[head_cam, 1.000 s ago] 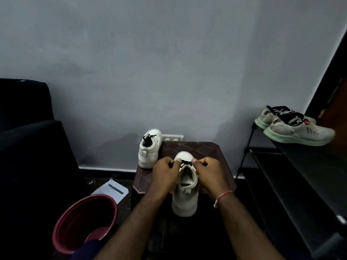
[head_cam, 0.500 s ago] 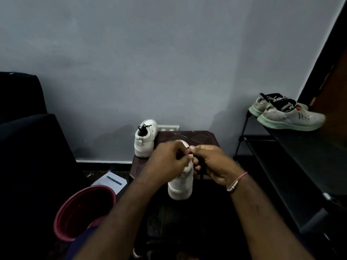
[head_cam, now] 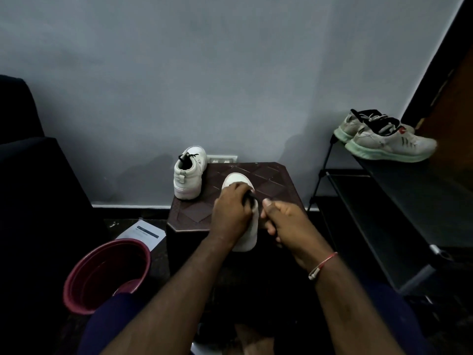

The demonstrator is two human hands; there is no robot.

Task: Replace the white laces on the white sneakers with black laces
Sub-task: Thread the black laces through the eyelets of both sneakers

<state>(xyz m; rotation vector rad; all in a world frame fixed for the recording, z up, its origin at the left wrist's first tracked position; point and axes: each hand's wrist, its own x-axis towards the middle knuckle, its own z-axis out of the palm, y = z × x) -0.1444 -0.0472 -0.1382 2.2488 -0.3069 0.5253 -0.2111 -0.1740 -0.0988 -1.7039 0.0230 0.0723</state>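
left hand (head_cam: 233, 213) pins the sneaker (head_cam: 247, 238) on the stool (head_cam: 277, 180), fingers pinching the black lace (head_cam: 252, 196) at the eyelets, right hand (head_cam: 289, 222) gripping its loose end, probably to pull it snug

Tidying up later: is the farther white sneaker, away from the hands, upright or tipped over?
Upright: the white high-top sneaker stands on its sole, heel toward the camera, opening facing up.

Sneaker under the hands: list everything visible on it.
The white sneaker looks like smooth leather or synthetic, with rounded toe cap and thick white sole. It stands upright on the dark brown table, toe toward the wall, heel at the near edge. The left hand covers its middle, pinching a black lace; the right hand grips the lace beside it. Eyelets and tongue are hidden.
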